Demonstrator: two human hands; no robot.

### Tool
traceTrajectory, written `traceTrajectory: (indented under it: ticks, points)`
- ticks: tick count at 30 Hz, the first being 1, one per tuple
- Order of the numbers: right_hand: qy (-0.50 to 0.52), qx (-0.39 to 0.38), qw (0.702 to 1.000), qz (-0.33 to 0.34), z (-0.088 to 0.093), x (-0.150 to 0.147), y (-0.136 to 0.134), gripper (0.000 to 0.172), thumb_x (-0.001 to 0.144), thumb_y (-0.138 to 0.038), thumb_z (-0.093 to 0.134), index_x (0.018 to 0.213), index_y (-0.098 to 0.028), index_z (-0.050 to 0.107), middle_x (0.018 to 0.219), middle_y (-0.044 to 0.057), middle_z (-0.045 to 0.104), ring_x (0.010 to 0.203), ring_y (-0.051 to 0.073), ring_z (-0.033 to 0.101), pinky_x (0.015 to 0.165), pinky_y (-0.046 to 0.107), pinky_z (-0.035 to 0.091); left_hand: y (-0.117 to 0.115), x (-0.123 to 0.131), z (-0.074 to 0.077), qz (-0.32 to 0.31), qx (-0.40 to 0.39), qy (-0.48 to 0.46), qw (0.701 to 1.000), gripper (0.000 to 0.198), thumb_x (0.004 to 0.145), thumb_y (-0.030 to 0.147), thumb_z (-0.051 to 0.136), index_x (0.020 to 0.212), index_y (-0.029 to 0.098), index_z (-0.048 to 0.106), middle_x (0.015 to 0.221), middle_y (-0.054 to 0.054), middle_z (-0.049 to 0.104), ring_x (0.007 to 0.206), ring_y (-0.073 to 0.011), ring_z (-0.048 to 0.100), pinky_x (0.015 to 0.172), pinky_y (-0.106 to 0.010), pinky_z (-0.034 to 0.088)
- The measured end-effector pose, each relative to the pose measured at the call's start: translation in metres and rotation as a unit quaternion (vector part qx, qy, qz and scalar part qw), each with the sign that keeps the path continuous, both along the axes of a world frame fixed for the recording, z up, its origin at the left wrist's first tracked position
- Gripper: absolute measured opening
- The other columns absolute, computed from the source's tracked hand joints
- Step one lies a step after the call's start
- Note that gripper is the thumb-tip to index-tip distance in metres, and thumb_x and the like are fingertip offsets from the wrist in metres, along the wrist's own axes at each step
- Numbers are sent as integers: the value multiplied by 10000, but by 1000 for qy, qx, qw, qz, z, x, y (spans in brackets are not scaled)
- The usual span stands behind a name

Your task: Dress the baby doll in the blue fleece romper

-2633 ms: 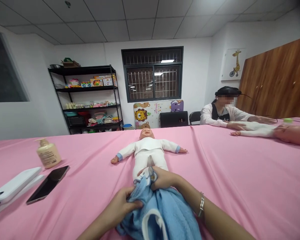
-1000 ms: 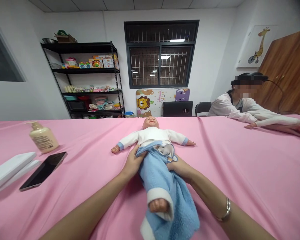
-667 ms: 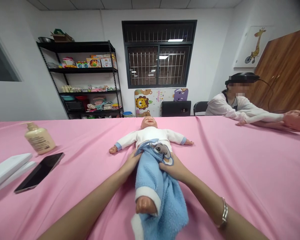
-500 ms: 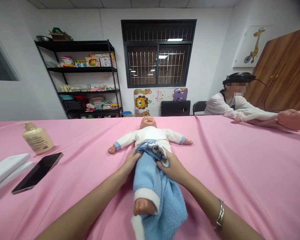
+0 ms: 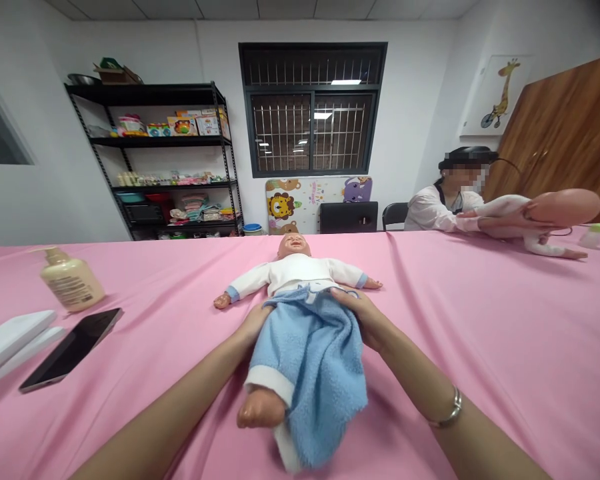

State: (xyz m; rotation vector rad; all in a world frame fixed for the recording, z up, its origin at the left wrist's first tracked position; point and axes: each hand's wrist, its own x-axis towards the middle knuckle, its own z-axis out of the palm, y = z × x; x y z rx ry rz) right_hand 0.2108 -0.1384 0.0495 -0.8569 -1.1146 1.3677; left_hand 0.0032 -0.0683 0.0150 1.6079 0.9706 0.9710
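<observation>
A baby doll (image 5: 300,270) in a white top with blue cuffs lies on its back, head away from me and arms spread. Light blue fleece pants (image 5: 320,360) with white cuffs cover its lower body. One bare foot (image 5: 261,407) sticks out of the left pant leg; the other leg is hidden under loose fabric. My left hand (image 5: 257,323) grips the waistband at the doll's left-hand side in view, its fingertips partly hidden. On the opposite side my right hand (image 5: 363,312) is closed on the waistband, thumb on top.
On the left of the pink-covered table (image 5: 455,320) are a pump bottle (image 5: 73,280), a phone (image 5: 73,350) and a white case (image 5: 15,340). Across at the right, a person (image 5: 435,207) handles another doll (image 5: 563,208) near a green-capped bottle (image 5: 596,235). Shelves (image 5: 155,139) stand behind.
My right hand has pulled the waistband outward and up to the right, spreading the pants across the doll's hips. The doll's foot has shifted left. The other person's doll has been turned and raised.
</observation>
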Motion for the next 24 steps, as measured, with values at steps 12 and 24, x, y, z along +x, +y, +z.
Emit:
traceTrajectory:
  ticks: [12, 24]
  points:
    - [-200, 128, 970, 53, 1, -16, -5, 309, 782, -391, 497, 884, -154, 668, 986, 67, 638, 969, 209, 551, 925, 361, 379, -44, -6, 47, -55, 574, 179, 797, 637, 789, 410, 565, 1319, 168, 306, 1267, -144, 464, 1195, -297, 390, 1004, -467, 297]
    - [-257, -52, 948, -180, -28, -5, 10, 826, 562, -334, 708, 1268, -162, 317, 1184, 147, 516, 1018, 264, 540, 813, 390, 464, -64, 5, 48, -117, 428, 274, 853, 374, 804, 503, 539, 990, 180, 564, 862, -45, 609, 765, -187, 563, 692, -294, 422]
